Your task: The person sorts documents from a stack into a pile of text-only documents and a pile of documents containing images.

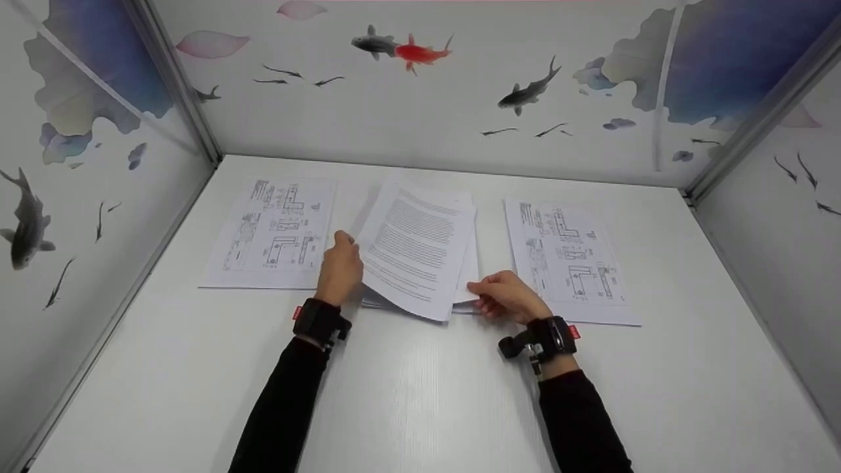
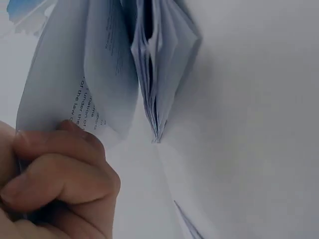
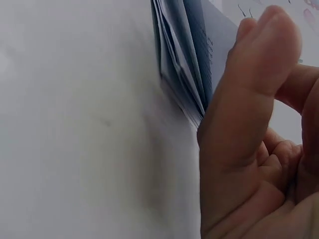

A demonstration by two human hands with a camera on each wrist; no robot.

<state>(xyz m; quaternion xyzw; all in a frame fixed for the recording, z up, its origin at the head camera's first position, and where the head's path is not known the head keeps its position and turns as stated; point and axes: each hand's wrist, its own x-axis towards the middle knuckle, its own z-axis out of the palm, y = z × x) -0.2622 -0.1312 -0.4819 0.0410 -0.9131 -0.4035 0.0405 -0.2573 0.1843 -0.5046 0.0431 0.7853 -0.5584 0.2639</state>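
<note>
Text-printed sheets of paper (image 1: pixel 420 243) lie in a loose, fanned pile at the middle of the table, their lower edges lifted and bowed. My left hand (image 1: pixel 340 270) pinches the left edge of the upper sheets; its curled fingers show against the printed page (image 2: pixel 55 89) in the left wrist view. At the pile's lower right corner, my right hand (image 1: pixel 509 297) pinches a white sheet (image 1: pixel 468 276) that sticks out beneath the top pages. Spread page edges (image 3: pixel 184 64) show beside the right hand in the right wrist view.
A stack of technical drawings (image 1: pixel 276 236) lies left of the pile, and a similar stack (image 1: pixel 571 263) lies to its right, close to the right hand. White panels (image 1: pixel 420 125) with painted fish enclose the white table (image 1: pixel 407 394) at the back and sides.
</note>
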